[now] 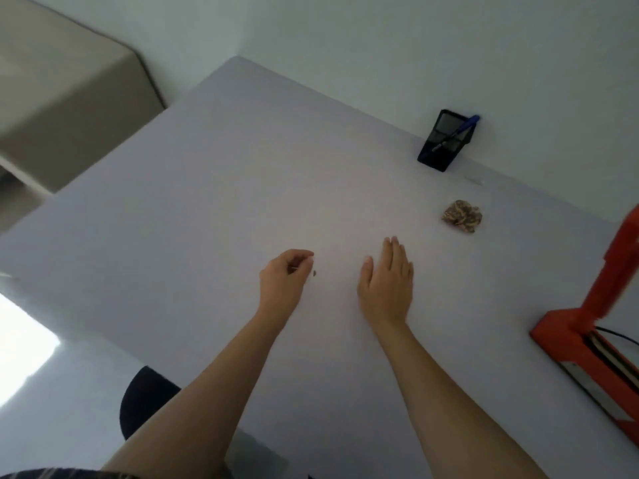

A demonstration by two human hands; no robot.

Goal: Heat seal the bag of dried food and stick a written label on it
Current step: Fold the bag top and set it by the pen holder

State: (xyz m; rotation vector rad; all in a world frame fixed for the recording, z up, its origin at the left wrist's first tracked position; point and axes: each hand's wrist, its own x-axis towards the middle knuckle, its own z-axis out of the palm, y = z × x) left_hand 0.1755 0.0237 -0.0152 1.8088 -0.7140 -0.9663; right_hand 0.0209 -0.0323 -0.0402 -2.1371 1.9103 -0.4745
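While right hand point(387, 288) spreads flat, fingers straight, over table point(207, 167), left hand point(283, 278) curls, its hold impossible to tell; bag of dried food point(461, 216) beyond; red heat sealer point(562, 323) rightward.

Spans most of the frame as a pale lilac table point(242, 188). Bears a black mesh pen holder point(446, 141) at upper right, a small brown mottled bag point(462, 216) below it, apart, and a red heat sealer point(587, 344) at the right edge.
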